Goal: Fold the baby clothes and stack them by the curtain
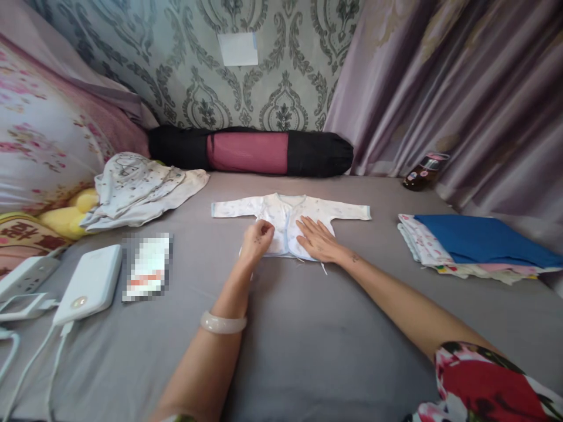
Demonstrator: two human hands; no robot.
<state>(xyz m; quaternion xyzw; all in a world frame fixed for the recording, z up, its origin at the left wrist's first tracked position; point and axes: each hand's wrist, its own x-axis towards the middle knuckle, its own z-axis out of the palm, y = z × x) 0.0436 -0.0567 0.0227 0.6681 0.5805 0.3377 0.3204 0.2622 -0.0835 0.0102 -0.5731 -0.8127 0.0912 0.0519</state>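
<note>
Across the middle of the grey sheet point(308, 340), a small white shirt point(272, 210) lies front side up, its sleeves stretched straight out to either side, probably so that the cloth sits flat. The right hand point(317, 239) rests open on its lower front, palm down with the fingers spread, which likely shares light pressure over the fabric and steadies it. Across the blue front edging point(287, 227), the left hand point(258, 237) is curled at the shirt's other lower side, fingers bent toward the thumb; from this angle I cannot tell whether they pinch the cloth or only rest against it. Thin white ties point(324, 268) trail from the hem.

To the right, a folded stack point(488, 240) topped with blue cloth sits well apart from the shirt, its level layers looking stable. To the left, a rumpled pale cloth point(145, 187) lies near a floral pillow point(35, 129), and a white power bank point(90, 284) lies with its cables running away from the garment. Behind, a black and red roll point(248, 151) lies along the wall, while a dark bottle point(420, 176) stands near the curtain point(396, 88), beyond the working arms.
</note>
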